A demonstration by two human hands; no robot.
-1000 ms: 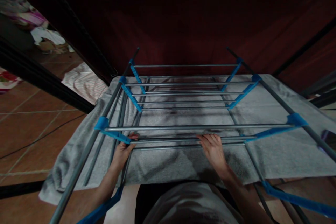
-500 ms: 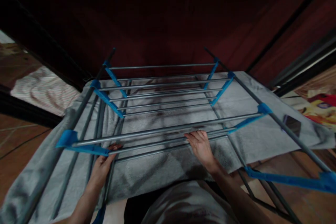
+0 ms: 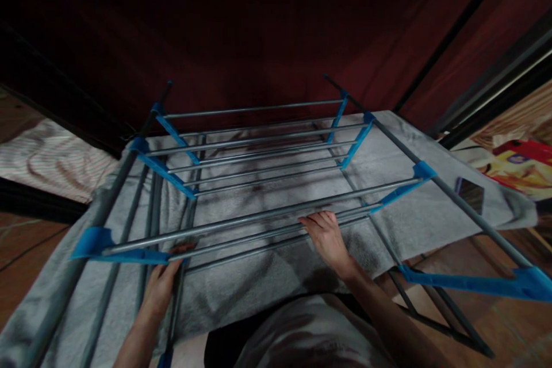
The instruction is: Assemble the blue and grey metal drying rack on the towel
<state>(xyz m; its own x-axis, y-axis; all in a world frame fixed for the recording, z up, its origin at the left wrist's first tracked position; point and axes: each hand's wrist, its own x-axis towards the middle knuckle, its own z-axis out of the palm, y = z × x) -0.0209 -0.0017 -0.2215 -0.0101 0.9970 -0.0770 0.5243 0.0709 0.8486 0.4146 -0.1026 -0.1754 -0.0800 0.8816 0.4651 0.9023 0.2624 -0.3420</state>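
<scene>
A shoe-rack-like frame of grey metal tubes [image 3: 259, 217] with blue plastic connectors [image 3: 91, 243] lies across a grey blanket in front of me. My left hand [image 3: 163, 282] grips the left end of a thin crossbar, where it meets a blue bracket [image 3: 150, 257]; some of its fingers are hidden behind the tube. My right hand [image 3: 325, 236] is wrapped over the same crossbar [image 3: 254, 238], right of its middle, with fingertips on top. Above both hands runs a thicker front tube. Further back, two more blue-bracketed tiers of bars show.
The grey blanket [image 3: 241, 299] lies under the rack. A phone-like dark object [image 3: 470, 195] rests on it at right. Beyond stands a dark red panel [image 3: 259, 29]. Striped cloth [image 3: 56, 158] lies at left, and a red and yellow printed item [image 3: 524, 167] at far right.
The view has shifted slightly, so the rack appears a little further left. Both hands keep their hold on the crossbar; the left hand sits slightly lower in the picture.
</scene>
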